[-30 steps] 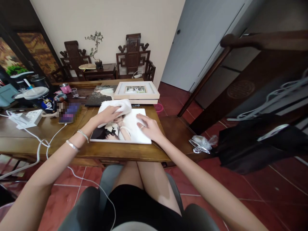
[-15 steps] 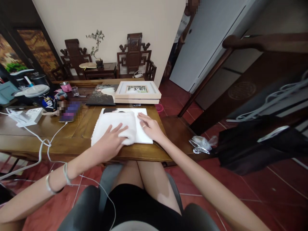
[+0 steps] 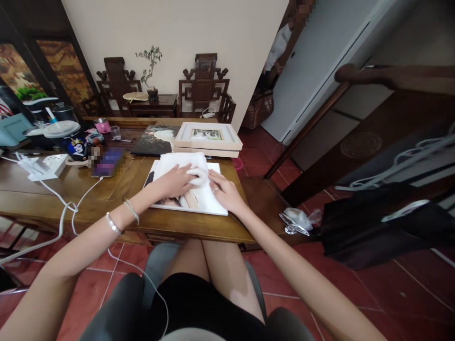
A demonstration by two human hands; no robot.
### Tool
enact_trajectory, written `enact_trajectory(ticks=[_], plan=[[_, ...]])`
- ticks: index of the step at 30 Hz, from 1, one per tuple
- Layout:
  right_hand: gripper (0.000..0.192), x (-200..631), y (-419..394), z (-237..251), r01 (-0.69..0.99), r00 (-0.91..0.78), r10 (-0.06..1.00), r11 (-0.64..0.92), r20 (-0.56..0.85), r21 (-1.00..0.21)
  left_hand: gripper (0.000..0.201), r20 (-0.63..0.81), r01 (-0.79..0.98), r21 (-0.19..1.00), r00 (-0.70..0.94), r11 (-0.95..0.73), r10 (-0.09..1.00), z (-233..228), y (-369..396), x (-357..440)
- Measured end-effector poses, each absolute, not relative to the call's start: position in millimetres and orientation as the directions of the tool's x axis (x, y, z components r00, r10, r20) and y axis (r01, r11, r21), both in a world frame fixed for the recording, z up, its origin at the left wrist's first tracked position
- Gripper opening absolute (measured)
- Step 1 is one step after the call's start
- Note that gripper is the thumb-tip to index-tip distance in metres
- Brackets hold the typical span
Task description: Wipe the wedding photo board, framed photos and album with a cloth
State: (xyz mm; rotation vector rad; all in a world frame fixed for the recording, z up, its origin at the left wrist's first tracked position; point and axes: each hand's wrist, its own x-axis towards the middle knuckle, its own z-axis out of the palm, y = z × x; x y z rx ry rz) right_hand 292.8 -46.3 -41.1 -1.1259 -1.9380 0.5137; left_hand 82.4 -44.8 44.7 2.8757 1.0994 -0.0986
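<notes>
A photo panel (image 3: pixel 213 207) with a white ground and a dark-haired portrait lies flat on the wooden table in front of me. Over its upper part is spread a folded white cloth (image 3: pixel 182 159). My left hand (image 3: pixel 177 181) presses down on this cloth and grips it, with a fold bulging up by the fingertips. On the right side of the panel rests my right hand (image 3: pixel 224 191), its fingers stretched out and touching the surface beside the cloth. A ring is on one of its fingers.
Behind the panel are stacked wooden picture frames (image 3: pixel 209 145) and a dark printed panel (image 3: pixel 147 140). On the left stand a phone (image 3: pixel 107 162) on a cable, a power strip (image 3: pixel 53 166), a pink mug (image 3: pixel 102 125) and a lidded tub (image 3: pixel 73 142). A person (image 3: pixel 279 47) is by the door.
My left hand has pushed the cloth away from me and slightly right, uncovering the portrait at the panel's near edge. The right hand stays on the panel's right side. The view has shifted slightly.
</notes>
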Motion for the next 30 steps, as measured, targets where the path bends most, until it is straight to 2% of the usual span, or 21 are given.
enact_trajectory(ticks=[4,8,14,17,20,25,30], plan=[[0.044,293,-47,-42,0.521,-0.254,0.861,0.505,0.44,-0.688,0.028,-0.057,0.65,0.106,0.76,-0.753,0.648,46,-11,80],[0.043,293,-46,-43,0.51,-0.25,0.86,0.507,0.444,-0.695,0.026,-0.052,0.651,0.103,0.759,-0.752,0.649,50,-18,77],[0.042,293,-46,-43,0.513,-0.25,0.855,0.515,0.454,-0.687,0.027,-0.128,0.62,0.014,0.779,-0.785,0.613,56,-101,70],[0.042,292,-46,-43,0.519,-0.251,0.851,0.52,0.461,-0.678,0.023,-0.12,0.593,-0.049,0.795,-0.804,0.594,61,-148,66],[0.043,292,-47,-43,0.526,-0.255,0.846,0.527,0.468,-0.667,0.021,-0.107,0.547,-0.054,0.829,-0.836,0.549,65,-168,64],[0.043,293,-46,-43,0.531,-0.261,0.846,0.528,0.464,-0.663,0.029,-0.12,0.566,0.065,0.822,-0.822,0.556,65,-125,69],[0.044,294,-46,-42,0.523,-0.261,0.854,0.517,0.451,-0.678,0.026,-0.079,0.685,0.175,0.725,-0.707,0.684,60,-50,81]])
